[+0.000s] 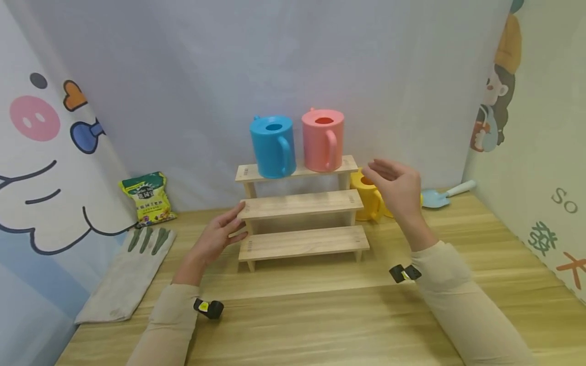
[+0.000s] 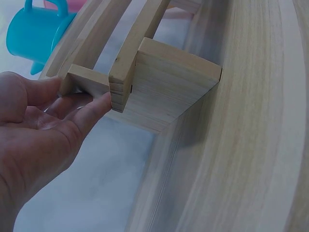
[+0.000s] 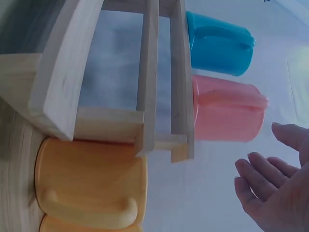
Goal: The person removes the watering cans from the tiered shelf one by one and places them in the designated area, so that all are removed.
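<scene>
We are observing the left hand (image 1: pixel 212 244) reaching forward and gripping the left end of the wooden stand (image 1: pixel 302 204), its thumb and fingers bending about the ends of the middle and lower steps. We are finding the right hand (image 1: pixel 398 185) released: it is hovering to the right of the stand, fingers loosely bent, thumb standing apart from them. Both wrists are emerging from beige sleeves and carrying small black devices.

The three-step stand is standing upright on the table (image 1: pixel 316 325). Its top step is bearing a blue mug (image 1: pixel 270 150) and, to the right, a pink mug (image 1: pixel 320 142). A yellow mug (image 1: pixel 360 203) is sitting on the table just beside the stand's right side, another yellow mug (image 3: pixel 87 226) adjoining it.

We are noting a wood-grain surface. A pale trowel (image 1: pixel 437 198) is lying far right; a yellow-green packet (image 1: pixel 148 199) is leaning at left, above pale gloves (image 1: pixel 128 284). A plain pale backdrop (image 1: pixel 192 91) is hanging behind, and cartoon-printed panels are flanking both sides.
</scene>
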A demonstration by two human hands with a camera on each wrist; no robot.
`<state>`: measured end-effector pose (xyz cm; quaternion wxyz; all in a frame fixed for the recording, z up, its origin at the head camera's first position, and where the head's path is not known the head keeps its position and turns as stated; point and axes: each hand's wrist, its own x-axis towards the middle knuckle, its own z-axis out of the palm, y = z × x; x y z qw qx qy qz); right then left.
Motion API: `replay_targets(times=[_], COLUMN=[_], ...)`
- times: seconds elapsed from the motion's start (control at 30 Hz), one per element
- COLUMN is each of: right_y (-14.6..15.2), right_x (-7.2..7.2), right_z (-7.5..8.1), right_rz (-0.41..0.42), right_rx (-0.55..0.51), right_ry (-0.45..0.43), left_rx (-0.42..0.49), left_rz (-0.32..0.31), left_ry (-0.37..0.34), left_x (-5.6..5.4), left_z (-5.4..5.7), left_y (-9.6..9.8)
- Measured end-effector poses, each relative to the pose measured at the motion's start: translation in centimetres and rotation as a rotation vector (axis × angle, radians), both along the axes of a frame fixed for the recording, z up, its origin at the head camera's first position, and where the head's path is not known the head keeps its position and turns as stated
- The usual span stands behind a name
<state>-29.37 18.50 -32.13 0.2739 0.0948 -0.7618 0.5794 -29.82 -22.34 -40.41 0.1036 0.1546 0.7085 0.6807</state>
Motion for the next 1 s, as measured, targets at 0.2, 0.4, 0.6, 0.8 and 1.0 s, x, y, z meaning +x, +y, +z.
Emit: replay_targets(times=[0.2, 0.4, 0.6, 0.8, 1.0], right_y=[-3.1, -5.7, -7.2, -8.2, -9.0], right_x=[-1.3, -2.8, -4.2, -4.8, -5.0], right_z=[1.2, 2.5, 3.7, 4.1, 4.3], right_rz=[0.046, 0.011, -0.028, -0.086, -0.133], right_rx=[0.015, 0.001, 0.009, 0.024, 0.029], right_ry=[0.024, 0.09, 0.072, 0.062, 0.1], left_rx=[0.003, 0.009, -0.002, -0.008, 0.003], left_rz=[-0.006, -0.002, 0.0, 0.002, 0.004], left_ry=[-0.002, -0.007, 0.002, -0.001, -0.011], left_x=[0.0, 0.1, 0.1, 0.1, 0.0], left_z=[0.0, 0.1, 0.1, 0.0, 0.1], left_y=[-0.1, -0.1, -0.1, -0.2, -0.2])
